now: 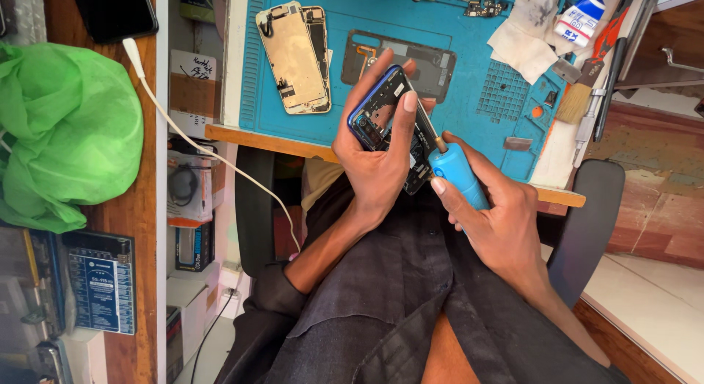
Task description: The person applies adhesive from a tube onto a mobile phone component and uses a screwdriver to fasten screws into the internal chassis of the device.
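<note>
My left hand [374,160] grips an opened blue-edged phone body [385,116], tilted upright above my lap, thumb across its inside. My right hand [495,215] holds a blue-handled screwdriver [456,171]; its thin shaft points up-left into the phone's interior, next to my left thumb. Both hands hover just in front of the bench edge, over my dark clothing.
A blue work mat [469,98] covers the bench, bearing a gold phone back panel [293,57], a dark phone frame [433,61], a white cloth [524,35], a brush [579,98] and tools. A green plastic bag [66,134] and white cable [198,145] lie left. Chair armrest [587,215] sits right.
</note>
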